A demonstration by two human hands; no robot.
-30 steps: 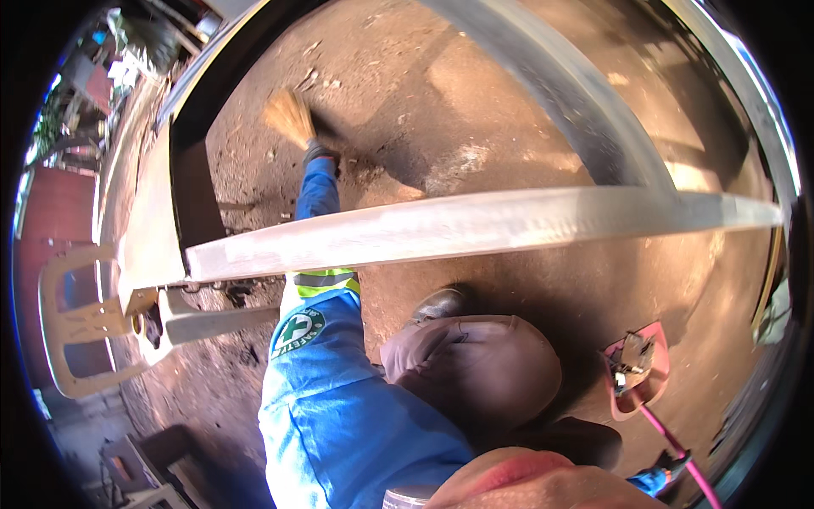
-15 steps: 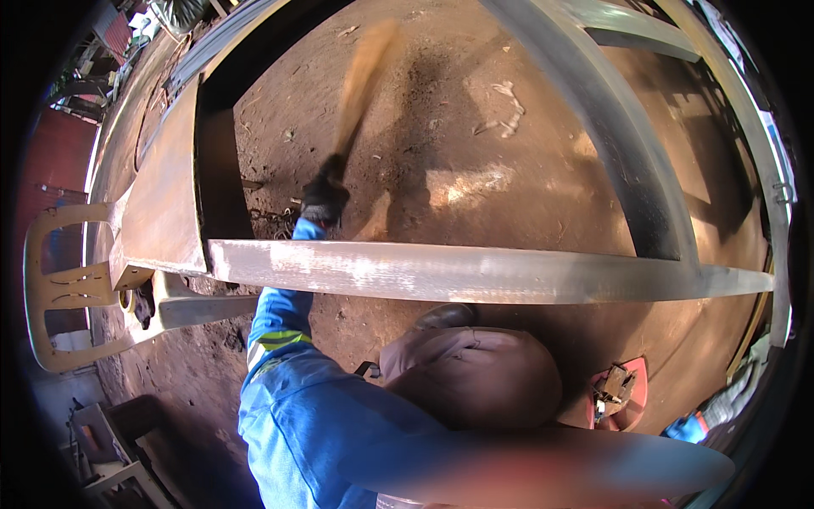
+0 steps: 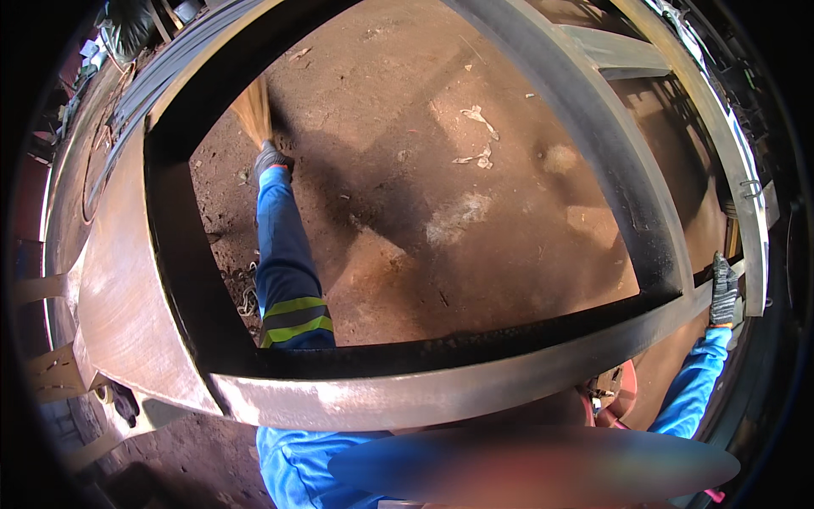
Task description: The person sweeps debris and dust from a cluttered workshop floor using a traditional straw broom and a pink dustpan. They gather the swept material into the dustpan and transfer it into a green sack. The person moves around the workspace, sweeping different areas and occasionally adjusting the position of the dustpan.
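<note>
Blue-sleeved, reached out through the opening of a grey metal frame [image 3: 365, 403] with the left hand [image 3: 273, 161]. Had its gloved fingers closed around the narrow end of a straw broom [image 3: 254, 117], well ahead of the body and toward the left side of that opening. Lined up the broom's long axis almost straight on from the left forearm, leaning a little to the left. Pointed the bristles away from the body, widening toward the far end, with the narrow end turned back toward the wrist. Could see the outer bristles only in part, cut off by the frame's dark inner edge. Held them low over brown earthen ground [image 3: 407, 280]; could not tell tips touching from tips just clear.

Placed the right hand [image 3: 723, 293], in a grey and black glove, at the right end of the frame's near beam, fingers nearly straight and pointing away. Could not tell a firm hold there from a light rest.

Saw pale scraps [image 3: 480, 159] on the ground to the right of the broom. Saw also a pinkish-red dustpan [image 3: 628, 392] near the right forearm, holding debris [image 3: 602, 386] and partly hidden behind the near beam. Noted a beige plastic chair [image 3: 52, 373] at far left.
</note>
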